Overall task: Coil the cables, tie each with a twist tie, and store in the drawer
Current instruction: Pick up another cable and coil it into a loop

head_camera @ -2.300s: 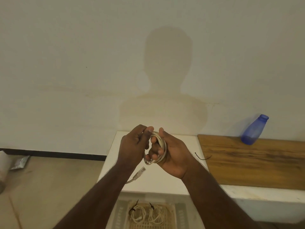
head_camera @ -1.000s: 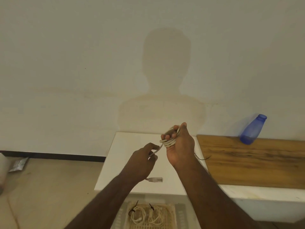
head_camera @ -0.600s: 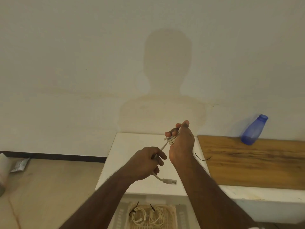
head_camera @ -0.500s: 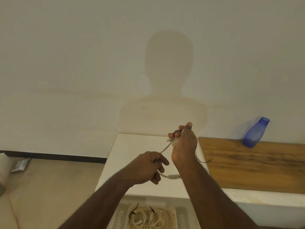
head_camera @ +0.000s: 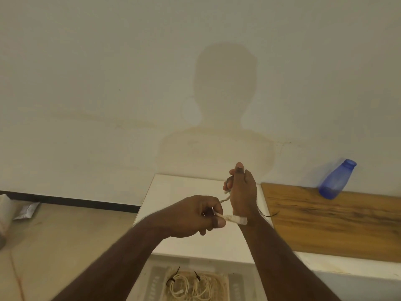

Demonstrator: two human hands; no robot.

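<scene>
I am looking down at my two bare hands held above a white cabinet top (head_camera: pixel 186 192). My right hand (head_camera: pixel 242 192) is raised with its back to me, fingers curled around a small coil of pale network cable (head_camera: pixel 226 187); most of the coil is hidden behind the hand. My left hand (head_camera: pixel 195 216), nearer me over the same top, pinches the cable's loose end just behind its clear plug (head_camera: pixel 236 220), which touches my right wrist.

A second ago that tail hung slack below the left hand; now almost all of it has been wound in, so I judge the coiling nearly finished and the tying next. A black twist tie (head_camera: pixel 269 215) lies at the right edge of the cabinet top, beside a wooden board (head_camera: pixel 336 222). Below the top's front edge, two coiled cables already tied (head_camera: pixel 191 287) rest in the open drawer (head_camera: pixel 156 285).
</scene>
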